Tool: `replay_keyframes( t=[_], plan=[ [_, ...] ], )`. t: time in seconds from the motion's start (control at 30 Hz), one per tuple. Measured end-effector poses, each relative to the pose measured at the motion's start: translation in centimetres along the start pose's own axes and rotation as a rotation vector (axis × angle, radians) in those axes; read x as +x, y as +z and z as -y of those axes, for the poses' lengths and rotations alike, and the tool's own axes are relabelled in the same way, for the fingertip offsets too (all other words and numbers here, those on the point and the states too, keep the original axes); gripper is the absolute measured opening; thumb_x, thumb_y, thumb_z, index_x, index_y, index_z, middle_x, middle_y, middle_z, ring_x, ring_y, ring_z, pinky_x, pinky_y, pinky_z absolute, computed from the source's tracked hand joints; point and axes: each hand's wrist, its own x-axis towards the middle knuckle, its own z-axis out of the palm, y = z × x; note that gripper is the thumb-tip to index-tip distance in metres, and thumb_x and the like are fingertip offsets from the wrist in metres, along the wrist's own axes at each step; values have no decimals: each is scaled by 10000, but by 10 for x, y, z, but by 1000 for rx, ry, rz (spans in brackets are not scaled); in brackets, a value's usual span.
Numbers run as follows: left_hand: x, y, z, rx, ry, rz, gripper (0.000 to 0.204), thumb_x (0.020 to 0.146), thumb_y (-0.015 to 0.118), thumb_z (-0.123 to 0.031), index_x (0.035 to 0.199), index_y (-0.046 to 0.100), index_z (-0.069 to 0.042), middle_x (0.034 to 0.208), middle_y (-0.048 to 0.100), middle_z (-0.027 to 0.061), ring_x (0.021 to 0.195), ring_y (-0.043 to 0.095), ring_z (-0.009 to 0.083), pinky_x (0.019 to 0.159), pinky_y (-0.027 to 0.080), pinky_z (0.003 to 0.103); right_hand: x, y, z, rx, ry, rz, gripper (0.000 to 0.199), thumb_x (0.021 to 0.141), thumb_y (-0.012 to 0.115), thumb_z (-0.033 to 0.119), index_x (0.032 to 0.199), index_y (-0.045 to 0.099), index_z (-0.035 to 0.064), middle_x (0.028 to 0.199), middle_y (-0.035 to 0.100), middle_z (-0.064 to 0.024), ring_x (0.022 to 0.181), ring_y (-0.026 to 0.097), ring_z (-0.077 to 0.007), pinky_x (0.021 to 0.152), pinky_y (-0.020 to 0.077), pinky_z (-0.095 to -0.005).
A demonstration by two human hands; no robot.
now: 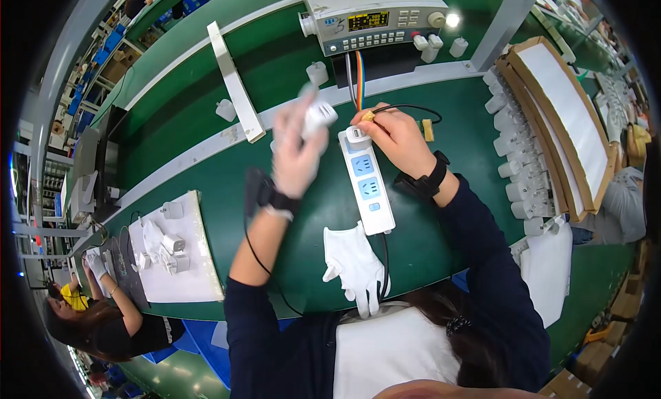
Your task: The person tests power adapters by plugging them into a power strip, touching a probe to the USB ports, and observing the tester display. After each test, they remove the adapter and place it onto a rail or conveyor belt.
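Reference landmark: the white power strip [376, 218], which I view from above in the head feed. All positions below are relative to this strip.

Left hand [295, 158]: located left of the strip's far end. It is blurred, but I read thumb and fingers closed around a white charger [319, 117]. This charger is raised at the fingertips, just left of the strip's far end; I cannot tell its exact height.

Right hand [396, 134]: located at the right side of the strip's far end. Thumb and forefinger pinch a yellow connector [368, 116], from which a black cable [406, 108] runs off to the right of the strip. A second charger [355, 137] sits at the strip's far socket, directly below this pinch. I cannot tell whether the connector is seated in it. The two hands are apart, with the second charger between them, nearer the right.

Surroundings: a white glove [351, 258] lies near the strip's close end. A bench instrument [375, 37] stands beyond the far end. Rows of chargers [513, 141] stand well to the strip's right; a white board [200, 223] bearing more chargers lies well to its left.
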Motion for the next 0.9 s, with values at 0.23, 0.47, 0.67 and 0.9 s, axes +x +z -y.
replay_keyframes(
  t=[0.23, 0.47, 0.67, 0.9],
  plan=[
    [113, -55, 88, 784, -71, 217, 491, 821, 641, -89, 1297, 528, -42, 1090, 656, 180, 965, 644, 298, 858, 508, 337, -4, 11, 5, -100, -29, 30, 161, 901, 588, 111, 874, 652, -34, 929, 688, -97, 851, 607, -247, 756, 492, -322],
    [127, -94, 100, 1442, -127, 285, 417, 866, 545, -162, 1272, 529, -69, 1018, 658, 202, 932, 651, 345, 807, 532, 406, -9, 10, -7, -57, 46, 55, 181, 909, 581, 127, 881, 652, -37, 937, 685, -98, 864, 598, -259, 776, 488, -331],
    [88, -150, 126, 1531, -425, 287, 359, 911, 483, -185, 1255, 534, -94, 1025, 645, 224, 954, 654, 333, 815, 531, 400, -6, 14, -6, -22, 32, 32, 183, 913, 579, 137, 909, 656, -30, 954, 686, -95, 888, 596, -267, 817, 479, -335],
    [13, -74, 33, -195, -276, -9, 409, 875, 646, -81, 1259, 518, -25, 1145, 631, 60, 1019, 612, 170, 879, 505, 299, -8, 12, -22, -15, 0, -17, 178, 915, 579, 142, 934, 665, -12, 970, 688, -89, 919, 602, -271, 841, 479, -334]
  ],
)
